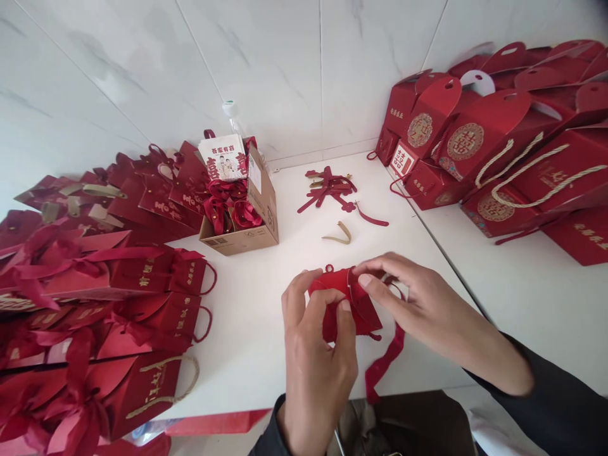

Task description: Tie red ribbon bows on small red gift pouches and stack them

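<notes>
A small red gift box [344,297] lies near the front edge of the white table [247,342], between both my hands. My left hand [316,354] pinches its near flap with thumb and fingers. My right hand [418,301] grips the top flap from the right, fingers curled on it. A red ribbon [382,367] trails from the box down over the table's front edge.
An open cardboard carton [259,218] with red ribbons and a white card stands at centre left. Folded red bags [95,297] pile up on the left. Larger red boxes with rope handles [498,158] fill the right. Loose red ribbon pieces [330,187] and a beige strip [341,233] lie beyond.
</notes>
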A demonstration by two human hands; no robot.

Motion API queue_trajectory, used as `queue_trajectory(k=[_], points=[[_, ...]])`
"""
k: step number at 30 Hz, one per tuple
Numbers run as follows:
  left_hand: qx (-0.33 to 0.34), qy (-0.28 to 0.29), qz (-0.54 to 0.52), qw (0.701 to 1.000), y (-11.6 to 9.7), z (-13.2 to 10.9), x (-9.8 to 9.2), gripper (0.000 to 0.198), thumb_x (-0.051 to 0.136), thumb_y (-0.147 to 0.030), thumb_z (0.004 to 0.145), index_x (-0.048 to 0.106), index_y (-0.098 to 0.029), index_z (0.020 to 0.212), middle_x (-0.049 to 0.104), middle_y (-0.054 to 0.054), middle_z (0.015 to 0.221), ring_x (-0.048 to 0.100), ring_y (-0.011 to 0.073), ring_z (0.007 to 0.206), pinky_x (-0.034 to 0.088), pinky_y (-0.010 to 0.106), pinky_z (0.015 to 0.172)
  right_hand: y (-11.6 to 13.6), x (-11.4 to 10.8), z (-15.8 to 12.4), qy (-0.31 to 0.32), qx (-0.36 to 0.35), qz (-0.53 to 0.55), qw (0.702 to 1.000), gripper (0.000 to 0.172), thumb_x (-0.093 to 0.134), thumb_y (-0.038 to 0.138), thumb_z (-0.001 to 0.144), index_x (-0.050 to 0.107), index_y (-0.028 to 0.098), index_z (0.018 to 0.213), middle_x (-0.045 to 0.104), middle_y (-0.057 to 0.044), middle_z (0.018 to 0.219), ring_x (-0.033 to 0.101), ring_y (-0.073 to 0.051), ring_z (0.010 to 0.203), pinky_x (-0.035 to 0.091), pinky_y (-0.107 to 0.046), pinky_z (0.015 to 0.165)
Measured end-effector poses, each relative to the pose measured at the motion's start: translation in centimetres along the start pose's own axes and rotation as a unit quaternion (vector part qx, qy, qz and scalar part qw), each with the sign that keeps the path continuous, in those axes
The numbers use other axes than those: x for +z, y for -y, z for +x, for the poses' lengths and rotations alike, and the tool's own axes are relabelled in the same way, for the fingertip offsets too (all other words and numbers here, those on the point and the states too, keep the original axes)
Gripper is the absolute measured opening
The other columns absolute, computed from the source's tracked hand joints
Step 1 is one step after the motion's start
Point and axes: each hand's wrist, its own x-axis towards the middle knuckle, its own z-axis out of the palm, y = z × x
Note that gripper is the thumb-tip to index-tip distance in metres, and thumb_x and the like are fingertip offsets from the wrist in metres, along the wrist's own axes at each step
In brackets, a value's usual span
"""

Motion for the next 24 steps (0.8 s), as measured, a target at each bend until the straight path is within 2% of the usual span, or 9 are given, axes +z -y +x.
queue_trajectory(k=[2, 4, 7, 9, 11, 14, 16, 24], points=[[-0.01, -0.01, -0.016, 1.0, -0.3, 0.0, -0.6, 0.012, 0.057, -0.017, 0.097, 0.065, -0.026, 0.095, 0.06, 0.006, 0.127, 0.057, 0.024, 0.124, 0.053, 0.04, 0.097, 0.1, 0.1, -0.2, -0.019, -0.067, -0.014, 0.997, 0.028, 0.053, 0.048, 0.101, 0.067, 0.032, 0.119, 0.064, -0.007, 0.125, 0.058, -0.026, 0.12, 0.055, -0.035, 0.08], [-0.012, -0.015, -0.025, 1.0, -0.5, -0.1, -1.1, 0.012, 0.057, -0.019, 0.097, 0.066, -0.027, 0.095, 0.061, 0.005, 0.126, 0.059, 0.0228, 0.12, 0.054, 0.037, 0.092, 0.4, 0.3, -0.3, 0.02, -0.099, -0.012, 0.995, 0.025, 0.054, 0.047, 0.102, 0.067, 0.033, 0.116, 0.058, -0.006, 0.134, 0.051, -0.027, 0.131, 0.054, -0.039, 0.093], [-0.023, -0.017, -0.007, 1.0, -0.2, -0.6, -1.3, 0.014, 0.059, -0.02, 0.095, 0.064, -0.028, 0.106, 0.06, 0.007, 0.124, 0.058, 0.0241, 0.119, 0.054, 0.038, 0.091, 0.8, 0.5, -0.1, 0.054, -0.096, -0.008, 0.994, 0.02, 0.055, 0.044, 0.102, 0.069, 0.03, 0.101, 0.058, -0.006, 0.133, 0.053, -0.026, 0.129, 0.051, -0.045, 0.101], [-0.034, -0.002, 0.021, 0.999, 0.2, -1.2, -1.1, 0.032, 0.063, -0.02, 0.092, 0.057, -0.026, 0.123, 0.058, 0.01, 0.122, 0.058, 0.0261, 0.115, 0.054, 0.041, 0.09, 0.8, 0.7, 0.1, 0.038, -0.085, -0.022, 0.995, 0.019, 0.054, 0.041, 0.102, 0.068, 0.03, 0.096, 0.058, -0.006, 0.133, 0.056, -0.027, 0.126, 0.052, -0.047, 0.1], [-0.057, 0.016, 0.027, 0.998, 0.6, -1.7, -0.8, 0.045, 0.064, -0.021, 0.09, 0.05, -0.024, 0.133, 0.059, 0.01, 0.115, 0.06, 0.0246, 0.104, 0.055, 0.04, 0.085, 0.7, 0.9, 0.2, 0.021, -0.091, -0.047, 0.995, 0.02, 0.052, 0.038, 0.102, 0.068, 0.029, 0.094, 0.058, -0.007, 0.133, 0.057, -0.028, 0.124, 0.054, -0.048, 0.098], [-0.114, 0.011, -0.033, 0.993, 1.1, -2.3, -0.6, 0.033, 0.058, -0.025, 0.096, 0.05, -0.027, 0.128, 0.061, 0.005, 0.103, 0.061, 0.0196, 0.09, 0.055, 0.036, 0.08, 0.5, 1.3, 0.5, 0.017, -0.127, -0.09, 0.988, 0.02, 0.051, 0.033, 0.102, 0.066, 0.025, 0.091, 0.06, -0.011, 0.13, 0.053, -0.029, 0.129, 0.053, -0.049, 0.099], [-0.143, -0.007, -0.073, 0.987, 1.3, -2.6, -0.6, 0.029, 0.056, -0.029, 0.098, 0.051, -0.027, 0.127, 0.062, 0.004, 0.102, 0.062, 0.0186, 0.09, 0.055, 0.035, 0.081, 0.6, 1.5, 0.6, 0.028, -0.141, -0.112, 0.983, 0.02, 0.051, 0.029, 0.102, 0.064, 0.023, 0.089, 0.059, -0.014, 0.128, 0.051, -0.03, 0.132, 0.052, -0.048, 0.101], [-0.161, -0.012, -0.106, 0.981, 1.5, -2.9, -0.8, 0.028, 0.056, -0.03, 0.1, 0.052, -0.028, 0.128, 0.064, 0.004, 0.106, 0.064, 0.0185, 0.096, 0.055, 0.036, 0.086, 1.1, 2.1, 1.2, 0.08, -0.156, -0.104, 0.979, 0.02, 0.052, 0.026, 0.101, 0.066, 0.022, 0.088, 0.059, -0.012, 0.128, 0.051, -0.027, 0.132, 0.049, -0.047, 0.107]])
